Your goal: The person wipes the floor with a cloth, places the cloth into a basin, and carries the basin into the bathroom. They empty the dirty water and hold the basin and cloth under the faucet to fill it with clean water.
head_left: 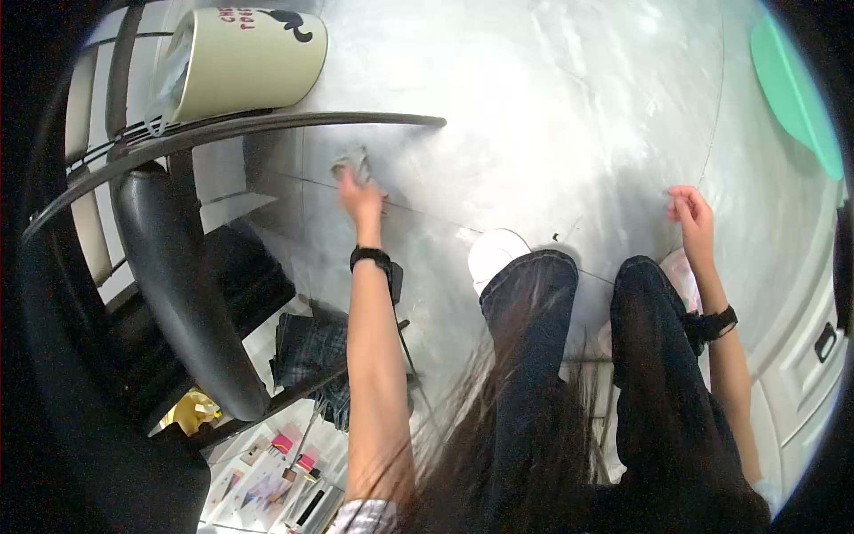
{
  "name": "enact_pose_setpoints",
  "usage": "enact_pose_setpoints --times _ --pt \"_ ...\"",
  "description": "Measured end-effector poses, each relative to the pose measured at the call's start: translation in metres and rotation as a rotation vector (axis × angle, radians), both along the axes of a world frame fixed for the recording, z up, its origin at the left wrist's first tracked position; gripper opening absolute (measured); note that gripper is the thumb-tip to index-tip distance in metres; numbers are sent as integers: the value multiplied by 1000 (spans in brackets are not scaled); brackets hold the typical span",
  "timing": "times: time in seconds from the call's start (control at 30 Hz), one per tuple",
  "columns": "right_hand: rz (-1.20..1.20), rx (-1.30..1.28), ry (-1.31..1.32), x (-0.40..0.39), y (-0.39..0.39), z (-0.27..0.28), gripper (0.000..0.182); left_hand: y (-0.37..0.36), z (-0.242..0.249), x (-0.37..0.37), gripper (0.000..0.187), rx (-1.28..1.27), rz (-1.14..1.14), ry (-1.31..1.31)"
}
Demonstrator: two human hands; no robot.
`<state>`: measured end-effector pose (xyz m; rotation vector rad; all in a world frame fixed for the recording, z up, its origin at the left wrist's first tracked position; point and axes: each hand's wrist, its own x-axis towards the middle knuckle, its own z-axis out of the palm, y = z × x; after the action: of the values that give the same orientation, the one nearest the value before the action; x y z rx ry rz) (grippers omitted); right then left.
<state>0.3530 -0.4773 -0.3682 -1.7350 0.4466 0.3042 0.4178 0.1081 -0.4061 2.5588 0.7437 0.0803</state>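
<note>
Watching this from my end, I'd say the trick with that small, crumpled grey cloth [352, 163] is even pressure through the fingertips, keeping the folds bunched so no corner drags, and the knuckles clear of the long, curved dark rail [311, 118]. It's out over the glossy pale grey tiled floor [551, 116], near the cream round bin with red lettering [253, 67]; can't tell if it's touching down, bit blurry there. Hands are well apart: left hand [360, 198] is closed on the cloth, right hand [694, 221] is half open, fingers loosely curled, nothing in it that I can see.
</note>
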Motion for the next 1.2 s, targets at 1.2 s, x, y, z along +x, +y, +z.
enact_pose_setpoints --times 1.2 --pt "-61 113 39 -1 11 4 15 -232 51 -34 75 -183 -650 180"
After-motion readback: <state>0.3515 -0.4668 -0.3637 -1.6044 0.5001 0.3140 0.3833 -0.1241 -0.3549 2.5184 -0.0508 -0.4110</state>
